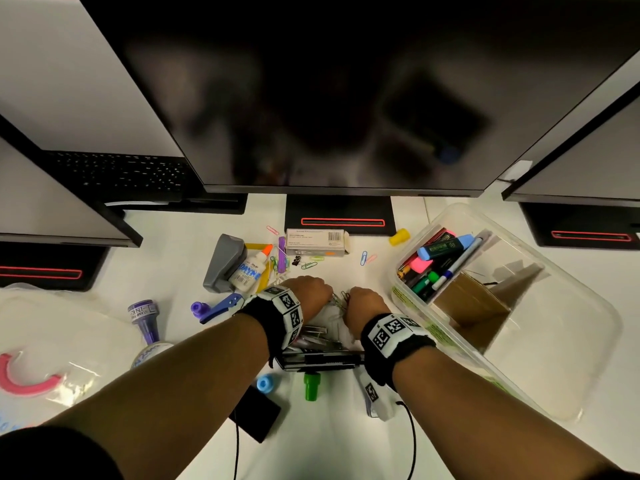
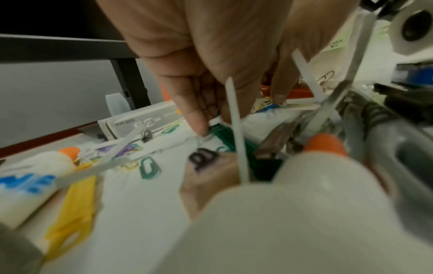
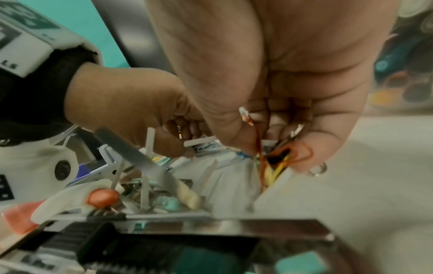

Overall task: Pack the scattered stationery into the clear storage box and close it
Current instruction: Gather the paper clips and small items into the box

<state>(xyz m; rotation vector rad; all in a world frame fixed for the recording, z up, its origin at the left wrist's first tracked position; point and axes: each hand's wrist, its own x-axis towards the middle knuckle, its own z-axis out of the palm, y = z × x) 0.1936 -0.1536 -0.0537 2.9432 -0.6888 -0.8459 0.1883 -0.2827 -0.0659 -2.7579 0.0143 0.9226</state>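
While both hands are working close together at the middle of the white desktop, the right hand is pinching a small bunch of coloured wire paper clips between its curled fingers and thumb, with orange and yellow loops hanging below the fingertips. The left hand is curling down beside it, and its fingertips are touching a silver wire clip lying on the desktop; whether that clip is being pinched or only pressed cannot be told.

Loose clips are lying scattered just beyond the knuckles, toward the back edge, next to a grey cardboard staples box, a white glue bottle with an orange cap and a grey hole punch. The clear plastic storage box is standing open at the right side of the desktop, holding highlighters and markers and a brown cardboard insert. No lid can be identified with certainty.

Judged from this layout, the gathering step is in hand and the packing is only partly done. The next move calls for keeping the pinch firm, carrying the bunch rightward over the box wall and releasing it inside; thin clips are likely to slip or snag together.
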